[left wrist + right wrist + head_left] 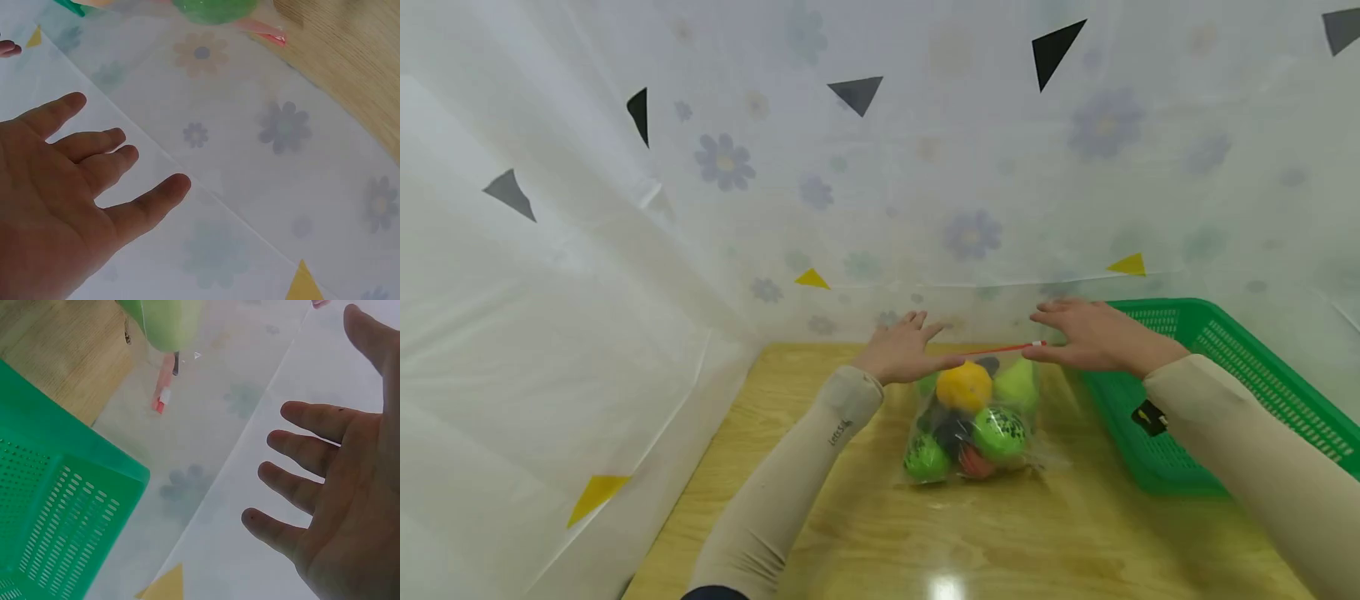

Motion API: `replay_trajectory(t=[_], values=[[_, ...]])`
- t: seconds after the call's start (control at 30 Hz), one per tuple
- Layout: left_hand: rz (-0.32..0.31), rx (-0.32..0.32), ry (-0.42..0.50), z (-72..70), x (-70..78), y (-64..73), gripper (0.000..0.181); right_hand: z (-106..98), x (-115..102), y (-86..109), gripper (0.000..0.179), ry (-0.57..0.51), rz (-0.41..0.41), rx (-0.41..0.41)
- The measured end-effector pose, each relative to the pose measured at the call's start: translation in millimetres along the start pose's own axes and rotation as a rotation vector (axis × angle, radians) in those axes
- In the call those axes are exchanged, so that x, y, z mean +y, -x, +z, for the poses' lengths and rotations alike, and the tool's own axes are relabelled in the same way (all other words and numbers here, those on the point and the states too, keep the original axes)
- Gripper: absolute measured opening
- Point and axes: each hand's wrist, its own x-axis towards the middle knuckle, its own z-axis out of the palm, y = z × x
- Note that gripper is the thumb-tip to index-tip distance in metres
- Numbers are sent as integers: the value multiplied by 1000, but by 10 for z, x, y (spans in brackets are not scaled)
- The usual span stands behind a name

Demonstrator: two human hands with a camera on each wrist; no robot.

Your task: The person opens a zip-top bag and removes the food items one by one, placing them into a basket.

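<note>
Left hand (pixel 904 348): fingers spread wide, nothing in its grasp, up over the bag's left corner.
Clear zip bag (pixel 973 417): here it sits, plump and shiny on the wooden table (pixel 880 533), between the hands.
Packed inside: a speckled green ball (pixel 927 458) low left, an orange fruit (pixel 964 387) on top, something reddish (pixel 976 462) below, another speckled green ball (pixel 999 432), a pale green pear shape (pixel 1017 385) upper right.
Zip: red strip (pixel 996 349), white slider (pixel 1038 342) at its right end.
Right hand (pixel 1097 335): fingers straight and parted, holding nothing, beside that slider.
Hard to see: dark contents, unidentifiable; the green basket (pixel 1157 482), crossed by the right sleeve, cut off at the frame's right edge; both wrist views crop the bag.
</note>
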Motion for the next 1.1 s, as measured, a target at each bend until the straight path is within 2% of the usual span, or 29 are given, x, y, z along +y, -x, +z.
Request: replay_trajectory(t=[0.23,0.4,0.57,0.73,0.87,1.03,1.1], values=[[-36,5,29,114,-101,-77,88,109,81,-184,88,-81,25,-53],[-69,47,113,215,-175,-155,81,255,159,-372,63,-185,-8,-136],[-125,66,214,349,-273,-248,77,412,203,-520,41,-201,-43,-213],[-186,-11,293,516,-405,-329,69,472,203,-631,39,-162,2,-279],[-218,-71,367,653,-489,-360,62,503,240,-693,33,-137,0,-274],[-230,-99,497,784,-541,-376,65,557,325,-700,24,-155,-35,-253],[-253,-97,586,824,-555,-392,67,568,351,-682,23,-165,-45,-242]])
